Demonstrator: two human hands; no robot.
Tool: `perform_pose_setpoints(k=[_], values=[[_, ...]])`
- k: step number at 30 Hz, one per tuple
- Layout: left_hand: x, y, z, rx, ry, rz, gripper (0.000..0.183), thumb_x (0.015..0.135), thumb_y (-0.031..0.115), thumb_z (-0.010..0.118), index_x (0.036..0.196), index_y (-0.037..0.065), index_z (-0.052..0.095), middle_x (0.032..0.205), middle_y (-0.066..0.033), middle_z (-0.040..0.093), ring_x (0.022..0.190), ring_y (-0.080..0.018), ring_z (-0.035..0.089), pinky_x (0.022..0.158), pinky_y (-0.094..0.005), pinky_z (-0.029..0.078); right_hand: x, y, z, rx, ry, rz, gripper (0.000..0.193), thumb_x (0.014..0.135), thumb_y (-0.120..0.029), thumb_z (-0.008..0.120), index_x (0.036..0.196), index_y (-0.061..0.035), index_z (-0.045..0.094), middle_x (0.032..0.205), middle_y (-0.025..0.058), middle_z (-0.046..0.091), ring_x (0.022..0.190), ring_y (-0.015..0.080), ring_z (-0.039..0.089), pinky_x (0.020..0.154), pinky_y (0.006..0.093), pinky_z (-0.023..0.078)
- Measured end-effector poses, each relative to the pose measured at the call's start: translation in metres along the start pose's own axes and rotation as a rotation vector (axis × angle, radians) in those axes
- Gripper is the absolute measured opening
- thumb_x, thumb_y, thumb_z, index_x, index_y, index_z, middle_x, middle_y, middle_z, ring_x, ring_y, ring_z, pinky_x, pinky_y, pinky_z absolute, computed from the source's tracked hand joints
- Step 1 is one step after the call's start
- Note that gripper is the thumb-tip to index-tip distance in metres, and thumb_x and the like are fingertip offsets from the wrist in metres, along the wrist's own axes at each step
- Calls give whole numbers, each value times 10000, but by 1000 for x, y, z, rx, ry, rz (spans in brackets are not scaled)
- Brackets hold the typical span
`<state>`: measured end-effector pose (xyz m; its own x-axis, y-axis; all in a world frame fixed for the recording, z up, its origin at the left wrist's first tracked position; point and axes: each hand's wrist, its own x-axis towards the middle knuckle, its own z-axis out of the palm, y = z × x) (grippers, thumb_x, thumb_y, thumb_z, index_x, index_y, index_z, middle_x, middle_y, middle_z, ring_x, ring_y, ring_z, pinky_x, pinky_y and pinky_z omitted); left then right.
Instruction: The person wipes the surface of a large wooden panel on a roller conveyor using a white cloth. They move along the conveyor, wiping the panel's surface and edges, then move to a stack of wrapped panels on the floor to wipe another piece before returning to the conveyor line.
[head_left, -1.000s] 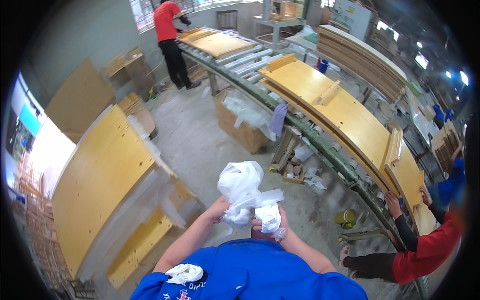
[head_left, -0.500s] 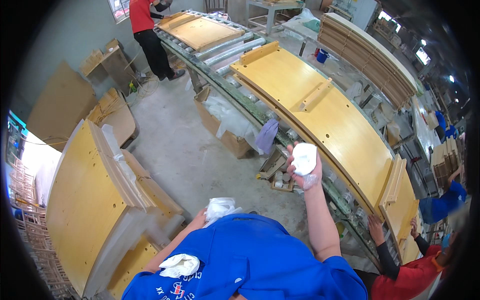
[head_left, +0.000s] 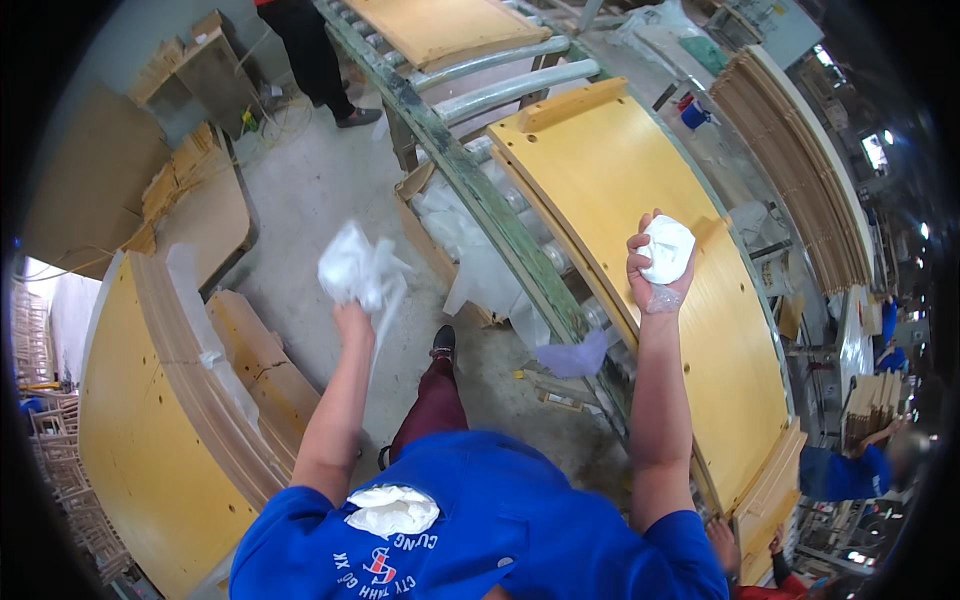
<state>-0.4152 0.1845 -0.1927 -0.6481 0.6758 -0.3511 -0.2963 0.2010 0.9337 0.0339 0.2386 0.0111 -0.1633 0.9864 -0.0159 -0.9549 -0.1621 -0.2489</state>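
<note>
My right hand is raised over a long yellow wooden panel, fingers curled round a folded white cloth pad. Clear plastic film bunches at that wrist. Out over the floor on the left, my left hand grips a crumpled white plastic sheet, blurred by motion, with a strip trailing down from it. The curved panel lies on a green-framed roller conveyor and carries wooden battens. Another white cloth sticks out of my blue shirt's chest pocket.
Curved yellow panels are stacked at my left. A cardboard box of white plastic sheets sits under the conveyor, near a purple cloth. One person stands at the far end; red-sleeved hands work at lower right.
My left hand has swung up and forward from beside my body, carrying the crumpled sheet. My right hand has moved forward and right, over the panel. I have stepped closer to the conveyor.
</note>
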Motion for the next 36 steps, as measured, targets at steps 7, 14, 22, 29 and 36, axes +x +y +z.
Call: perform_pose_setpoints(k=[7,14,22,29,36], values=[[152,-43,175,547,177,384,358,800,64,560,1125,-86,555,1357,-244,401,1235,-367,422,1025,-389,350,135,4,-48,-60,107,-44,563,899,-454,501,1318,-84,432,1208,154,526,923,296,539,606,338,447],[147,-143,260,753,-249,411,379,820,115,538,1158,-55,556,1405,-290,291,1314,-413,295,1095,-408,247,139,3,-86,166,117,-71,536,879,-311,538,1368,-135,408,1199,115,481,804,196,506,466,267,419],[94,-298,258,1215,-1677,35,460,846,201,549,1286,82,491,1342,-184,441,1194,-396,425,1013,-451,337,158,9,-72,233,197,-66,571,918,-381,484,1343,-10,398,1125,125,475,770,218,540,421,285,415],[70,-399,285,1369,-1470,-172,467,834,207,575,1281,98,497,1309,-168,470,1158,-376,459,972,-451,368,139,24,-79,93,330,-186,580,930,-393,457,1339,12,384,1115,128,478,773,221,548,429,288,419],[84,-489,285,1443,-1150,-271,476,821,213,601,1276,113,504,1276,-153,499,1122,-356,494,931,-450,399,143,47,-97,-46,388,-244,578,934,-394,447,1339,13,380,1109,128,480,774,221,551,433,289,420]])
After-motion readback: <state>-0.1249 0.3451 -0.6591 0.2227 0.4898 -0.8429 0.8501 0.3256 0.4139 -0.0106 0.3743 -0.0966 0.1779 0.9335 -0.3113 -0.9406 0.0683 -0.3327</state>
